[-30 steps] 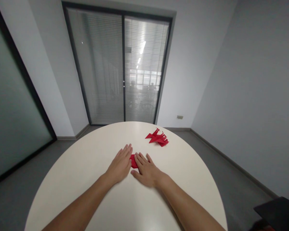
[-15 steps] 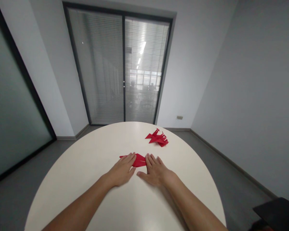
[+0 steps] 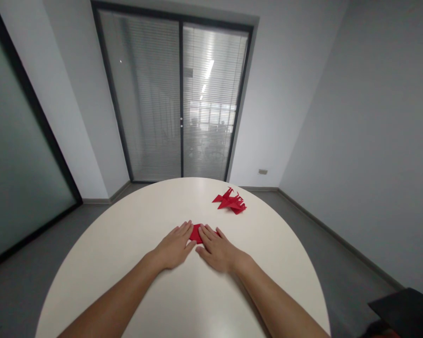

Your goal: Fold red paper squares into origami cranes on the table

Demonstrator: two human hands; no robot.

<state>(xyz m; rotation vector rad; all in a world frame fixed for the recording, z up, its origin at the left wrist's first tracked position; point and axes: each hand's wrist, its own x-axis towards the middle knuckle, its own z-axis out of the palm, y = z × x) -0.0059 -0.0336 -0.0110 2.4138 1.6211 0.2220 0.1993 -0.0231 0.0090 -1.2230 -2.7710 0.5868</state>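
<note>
A folded piece of red paper point(image 3: 196, 234) lies flat on the white table point(image 3: 197, 300), mostly covered by my hands. My left hand point(image 3: 176, 245) rests on its left end, fingers stretched out flat. Lying across its right part is my right hand point(image 3: 218, 248), also flat, with the thumb apart from the fingers. Only a strip of red shows between the hands, plus a bit of red past the right fingers. Farther back on the table sit several red origami cranes point(image 3: 231, 203), bunched close together; neither hand touches them.
The round table's curved far edge lies just beyond the cranes. Behind it stands a glass door point(image 3: 207, 103) with blinds. A black flat object point(image 3: 409, 310) is at the lower right, beside the table.
My right hand has slid left over the red paper, closer to my left hand, so less paper shows. My left hand has shifted slightly left.
</note>
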